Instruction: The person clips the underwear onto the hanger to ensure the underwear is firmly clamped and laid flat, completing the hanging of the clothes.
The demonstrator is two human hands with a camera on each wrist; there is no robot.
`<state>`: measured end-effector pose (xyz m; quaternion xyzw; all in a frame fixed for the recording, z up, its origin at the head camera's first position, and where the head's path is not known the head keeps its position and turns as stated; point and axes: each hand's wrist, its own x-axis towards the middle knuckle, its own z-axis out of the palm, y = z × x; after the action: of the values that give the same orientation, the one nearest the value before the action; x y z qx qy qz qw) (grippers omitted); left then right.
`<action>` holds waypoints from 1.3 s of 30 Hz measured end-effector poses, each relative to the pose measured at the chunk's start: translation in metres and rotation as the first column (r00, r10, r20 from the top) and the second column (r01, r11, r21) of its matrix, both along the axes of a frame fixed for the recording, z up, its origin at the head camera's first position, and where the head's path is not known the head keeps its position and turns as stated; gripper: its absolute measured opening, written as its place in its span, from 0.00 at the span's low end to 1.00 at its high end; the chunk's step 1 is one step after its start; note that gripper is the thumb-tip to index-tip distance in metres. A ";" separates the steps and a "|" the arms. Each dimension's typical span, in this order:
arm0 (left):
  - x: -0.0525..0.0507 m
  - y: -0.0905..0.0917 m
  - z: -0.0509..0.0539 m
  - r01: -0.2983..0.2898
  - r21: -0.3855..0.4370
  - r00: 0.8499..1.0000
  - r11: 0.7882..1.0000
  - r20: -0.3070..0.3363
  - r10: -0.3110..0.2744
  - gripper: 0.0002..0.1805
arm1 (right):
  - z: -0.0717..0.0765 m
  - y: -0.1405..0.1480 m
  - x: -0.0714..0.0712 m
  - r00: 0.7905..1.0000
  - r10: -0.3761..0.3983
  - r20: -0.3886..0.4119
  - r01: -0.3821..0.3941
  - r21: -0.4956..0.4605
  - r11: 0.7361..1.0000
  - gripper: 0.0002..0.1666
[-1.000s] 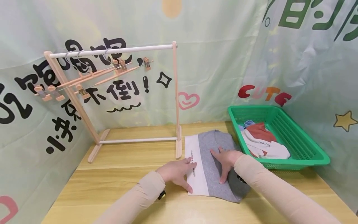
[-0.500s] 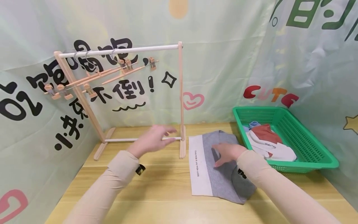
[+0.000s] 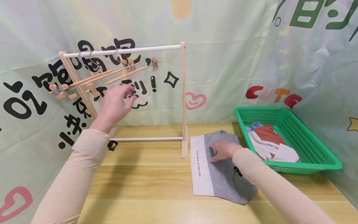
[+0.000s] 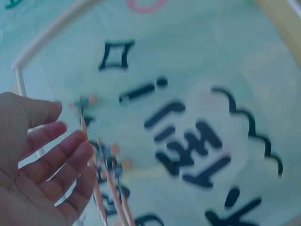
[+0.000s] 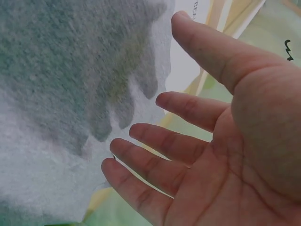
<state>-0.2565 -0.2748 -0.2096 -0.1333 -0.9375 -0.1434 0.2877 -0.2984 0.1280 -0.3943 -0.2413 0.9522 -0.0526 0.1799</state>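
- Left hand [image 3: 115, 104]: fingers loosely bent, thumb apart from them; raised in front of the wooden rack [image 3: 183, 93], near the clip hangers [image 3: 120, 77]. Left wrist view is blurred; exact clearance cannot be judged.
- Right hand [image 3: 223, 150]: fingers and thumb spread apart, over the grey-and-white garment [image 3: 221, 177].
- Garment: lies on the counter [image 3: 156, 180], between rack and green basket [image 3: 305, 165].
- Basket: contains clothes [image 3: 269, 135].
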 end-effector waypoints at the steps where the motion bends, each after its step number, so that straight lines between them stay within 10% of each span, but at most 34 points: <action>1: 0.000 -0.005 0.005 -0.021 0.011 0.999 1.000 -0.027 0.022 0.19 | -0.001 0.000 0.000 1.000 -0.001 -0.002 0.001 0.003 1.000 0.45; 7: -0.001 -0.031 0.029 -0.103 0.051 0.984 0.993 -0.143 0.110 0.20 | -0.005 -0.004 0.000 1.000 0.009 -0.002 -0.009 0.018 1.000 0.43; 16: -0.008 -0.064 0.044 -0.237 -0.045 0.971 0.970 -0.021 0.236 0.23 | -0.008 -0.008 -0.001 1.000 -0.002 -0.010 0.002 0.026 1.000 0.44; 39: -0.026 -0.065 0.065 -0.099 -0.165 0.975 0.981 0.183 0.129 0.16 | -0.011 -0.004 0.001 0.999 -0.006 -0.035 0.007 0.039 0.999 0.43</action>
<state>-0.2820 -0.3396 -0.1447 -0.0863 -0.9753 -0.0658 0.1923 -0.2976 0.1241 -0.4055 -0.2356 0.9568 -0.0303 0.1677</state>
